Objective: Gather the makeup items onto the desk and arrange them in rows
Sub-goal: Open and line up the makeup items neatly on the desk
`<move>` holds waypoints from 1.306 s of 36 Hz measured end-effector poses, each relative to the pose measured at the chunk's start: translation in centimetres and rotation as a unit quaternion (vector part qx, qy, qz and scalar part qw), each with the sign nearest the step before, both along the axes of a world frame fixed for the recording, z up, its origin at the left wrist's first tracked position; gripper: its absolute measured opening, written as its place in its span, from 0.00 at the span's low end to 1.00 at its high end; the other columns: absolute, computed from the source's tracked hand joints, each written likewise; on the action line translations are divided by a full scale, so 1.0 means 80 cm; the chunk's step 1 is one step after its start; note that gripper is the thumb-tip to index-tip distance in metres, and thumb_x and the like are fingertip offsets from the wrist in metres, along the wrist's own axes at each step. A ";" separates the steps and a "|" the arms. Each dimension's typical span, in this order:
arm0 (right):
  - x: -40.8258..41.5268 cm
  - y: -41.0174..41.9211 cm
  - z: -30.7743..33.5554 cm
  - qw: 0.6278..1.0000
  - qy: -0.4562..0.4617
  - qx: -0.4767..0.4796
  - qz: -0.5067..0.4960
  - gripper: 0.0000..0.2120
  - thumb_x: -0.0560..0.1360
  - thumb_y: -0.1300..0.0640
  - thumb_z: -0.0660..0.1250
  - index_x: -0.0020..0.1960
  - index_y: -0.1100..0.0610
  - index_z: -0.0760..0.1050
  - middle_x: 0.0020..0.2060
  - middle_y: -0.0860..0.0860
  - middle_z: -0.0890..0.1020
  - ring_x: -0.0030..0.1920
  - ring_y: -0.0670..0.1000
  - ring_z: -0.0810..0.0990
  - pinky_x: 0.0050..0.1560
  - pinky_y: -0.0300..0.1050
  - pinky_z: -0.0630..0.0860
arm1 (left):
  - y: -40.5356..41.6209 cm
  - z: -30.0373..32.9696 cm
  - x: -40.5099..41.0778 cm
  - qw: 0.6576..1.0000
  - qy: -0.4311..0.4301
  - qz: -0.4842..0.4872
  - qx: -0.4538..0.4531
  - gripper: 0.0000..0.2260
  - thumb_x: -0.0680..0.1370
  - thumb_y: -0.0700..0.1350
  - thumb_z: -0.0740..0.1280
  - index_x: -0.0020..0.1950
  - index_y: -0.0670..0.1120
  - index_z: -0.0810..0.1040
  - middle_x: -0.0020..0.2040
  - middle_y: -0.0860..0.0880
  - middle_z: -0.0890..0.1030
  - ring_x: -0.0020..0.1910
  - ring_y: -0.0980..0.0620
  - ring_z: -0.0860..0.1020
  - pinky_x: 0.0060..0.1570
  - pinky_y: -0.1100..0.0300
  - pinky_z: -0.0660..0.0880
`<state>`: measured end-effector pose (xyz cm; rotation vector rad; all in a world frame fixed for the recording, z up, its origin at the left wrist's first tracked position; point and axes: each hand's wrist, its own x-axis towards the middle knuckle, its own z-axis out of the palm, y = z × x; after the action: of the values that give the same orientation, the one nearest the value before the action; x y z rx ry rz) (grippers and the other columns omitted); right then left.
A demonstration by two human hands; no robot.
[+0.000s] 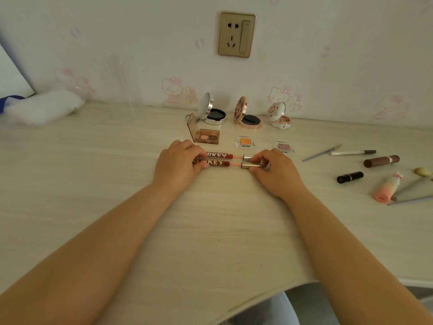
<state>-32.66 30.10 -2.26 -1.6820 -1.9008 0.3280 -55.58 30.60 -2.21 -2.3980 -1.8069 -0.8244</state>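
Two dark red lip gloss tubes (216, 159) lie side by side on the pale desk (117, 184), their silver caps (250, 162) pulled out to the right on thin wands. My left hand (178, 163) grips the tube bodies. My right hand (274, 170) pinches the caps. Behind them stand three open compacts (212, 111), (247, 114), (280, 117) in a row against the wall. In front of those sit an open eyeshadow palette (206, 134), an orange pan (244, 141) and a pink pan (284, 147).
At the right lie a thin brush (322, 152), a white pencil (352, 152), a brown tube (381, 161), a black lipstick (350, 177), a pink bottle (387, 187) and several brushes (412, 184). A white bundle (42, 109) sits far left. A wall socket (236, 34) is above.
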 end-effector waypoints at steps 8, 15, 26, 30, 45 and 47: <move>-0.001 -0.005 0.004 1.000 0.018 0.000 0.012 0.11 0.71 0.51 0.71 0.52 0.49 0.77 0.43 0.46 0.72 0.44 0.46 0.72 0.46 0.38 0.65 | -0.003 0.001 0.001 1.000 0.016 -0.013 0.003 0.14 0.74 0.55 0.67 0.56 0.51 0.79 0.52 0.51 0.77 0.53 0.50 0.72 0.47 0.56 0.68; -0.002 -0.006 0.005 0.999 0.047 -0.002 0.015 0.11 0.70 0.50 0.71 0.51 0.48 0.77 0.40 0.43 0.69 0.41 0.43 0.70 0.44 0.37 0.66 | -0.009 0.006 0.004 0.998 0.040 -0.039 0.025 0.16 0.72 0.56 0.69 0.56 0.49 0.79 0.52 0.50 0.78 0.52 0.48 0.73 0.46 0.54 0.69; 0.061 -0.054 0.012 0.975 0.206 0.015 -0.086 0.04 0.74 0.53 0.66 0.42 0.44 0.75 0.33 0.43 0.72 0.34 0.41 0.71 0.32 0.27 0.66 | -0.030 0.021 0.098 0.988 0.031 -0.135 0.065 0.13 0.73 0.52 0.69 0.54 0.47 0.80 0.49 0.48 0.79 0.50 0.46 0.75 0.44 0.50 0.73; 0.105 -0.087 0.015 0.968 0.207 0.051 -0.133 0.07 0.74 0.54 0.65 0.39 0.43 0.75 0.34 0.42 0.75 0.35 0.40 0.73 0.35 0.30 0.66 | -0.046 0.023 0.173 0.980 0.019 -0.189 0.053 0.12 0.75 0.52 0.67 0.56 0.51 0.78 0.50 0.53 0.78 0.52 0.50 0.73 0.46 0.55 0.70; 0.255 -0.153 -0.001 0.951 0.046 0.009 -0.306 0.12 0.77 0.56 0.61 0.59 0.50 0.74 0.52 0.49 0.76 0.50 0.48 0.72 0.49 0.41 0.67 | -0.070 0.008 0.375 0.969 0.061 -0.236 0.042 0.14 0.79 0.51 0.57 0.60 0.46 0.74 0.56 0.48 0.75 0.53 0.47 0.72 0.43 0.55 0.69; 0.255 -0.151 -0.002 0.954 0.033 0.003 -0.299 0.12 0.77 0.55 0.60 0.59 0.49 0.74 0.54 0.50 0.76 0.52 0.49 0.73 0.50 0.42 0.68 | -0.068 0.006 0.384 0.973 0.049 -0.223 0.035 0.14 0.79 0.51 0.58 0.59 0.45 0.74 0.56 0.47 0.75 0.53 0.47 0.72 0.43 0.55 0.69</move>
<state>-12.27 18.05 -2.46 -2.1081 -1.2546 0.1288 -24.82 25.13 -1.71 -2.7818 -1.1946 -0.7586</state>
